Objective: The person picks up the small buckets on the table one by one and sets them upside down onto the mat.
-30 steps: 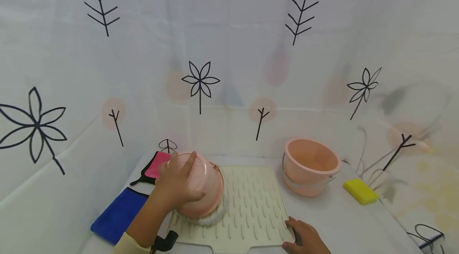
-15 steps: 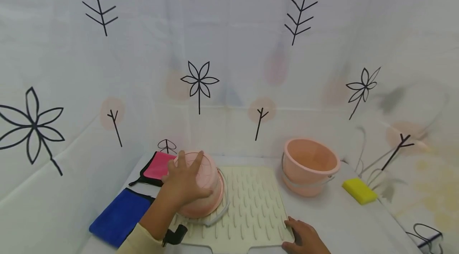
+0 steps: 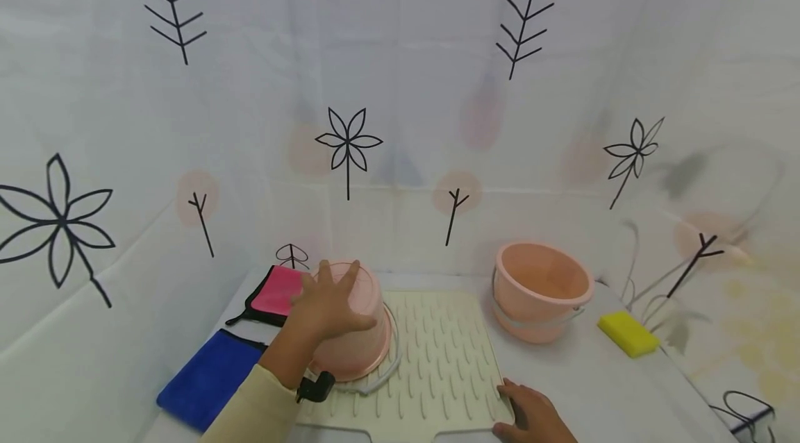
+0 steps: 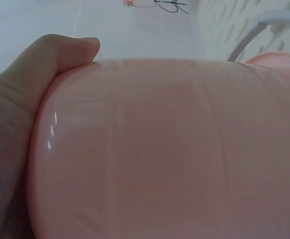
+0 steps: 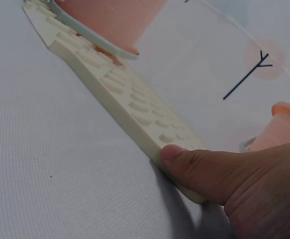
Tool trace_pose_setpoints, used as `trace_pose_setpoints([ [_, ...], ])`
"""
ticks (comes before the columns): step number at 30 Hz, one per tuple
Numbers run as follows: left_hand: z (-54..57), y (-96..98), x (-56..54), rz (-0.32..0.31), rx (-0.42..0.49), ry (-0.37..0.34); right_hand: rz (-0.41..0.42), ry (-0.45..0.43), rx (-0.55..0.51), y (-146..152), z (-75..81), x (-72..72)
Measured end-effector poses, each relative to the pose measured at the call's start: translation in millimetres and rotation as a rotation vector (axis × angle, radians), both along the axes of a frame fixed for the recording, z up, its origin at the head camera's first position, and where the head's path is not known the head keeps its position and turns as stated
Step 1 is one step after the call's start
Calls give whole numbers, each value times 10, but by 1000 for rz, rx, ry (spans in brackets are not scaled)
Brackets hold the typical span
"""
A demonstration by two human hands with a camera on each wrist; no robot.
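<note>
A pink bucket [image 3: 364, 332] stands upside down on the left part of a cream ridged draining board [image 3: 444, 360], its grey handle lying round the rim. My left hand [image 3: 323, 307] grips its base from above, fingers spread over the top and thumb on the side. In the left wrist view the bucket [image 4: 154, 149] fills most of the picture, with the thumb pressed along its base edge. My right hand [image 3: 531, 412] holds the board's near right corner. The right wrist view shows its thumb on top of the board [image 5: 130, 119]; the other fingers are hidden.
A second pink bucket [image 3: 539, 318] stands upright to the board's right, with a yellow sponge [image 3: 628, 333] beyond it. Left of the board lie a pink zip pouch [image 3: 281, 290] and a blue one [image 3: 209, 380]. Printed cloth walls [image 3: 400, 151] rise round the white table.
My left hand has shifted a little to the right with the upturned bucket, which has gone from leaning to standing straighter on the board. The right hand stays at the corner.
</note>
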State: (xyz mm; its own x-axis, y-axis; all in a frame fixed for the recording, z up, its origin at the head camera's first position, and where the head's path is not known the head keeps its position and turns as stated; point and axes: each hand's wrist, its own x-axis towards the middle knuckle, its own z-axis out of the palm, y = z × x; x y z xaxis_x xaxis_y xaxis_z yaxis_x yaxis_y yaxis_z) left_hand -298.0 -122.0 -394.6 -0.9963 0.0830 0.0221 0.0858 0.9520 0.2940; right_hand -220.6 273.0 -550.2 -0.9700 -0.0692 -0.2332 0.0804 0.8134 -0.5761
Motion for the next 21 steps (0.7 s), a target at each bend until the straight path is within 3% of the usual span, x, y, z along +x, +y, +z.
trace_pose_setpoints([
  [13,31,47,-200,-14,4,-111,13,19,4,18,37,39],
  [21,56,47,-242,7,36,-147,2,12,3,-5,37,38],
])
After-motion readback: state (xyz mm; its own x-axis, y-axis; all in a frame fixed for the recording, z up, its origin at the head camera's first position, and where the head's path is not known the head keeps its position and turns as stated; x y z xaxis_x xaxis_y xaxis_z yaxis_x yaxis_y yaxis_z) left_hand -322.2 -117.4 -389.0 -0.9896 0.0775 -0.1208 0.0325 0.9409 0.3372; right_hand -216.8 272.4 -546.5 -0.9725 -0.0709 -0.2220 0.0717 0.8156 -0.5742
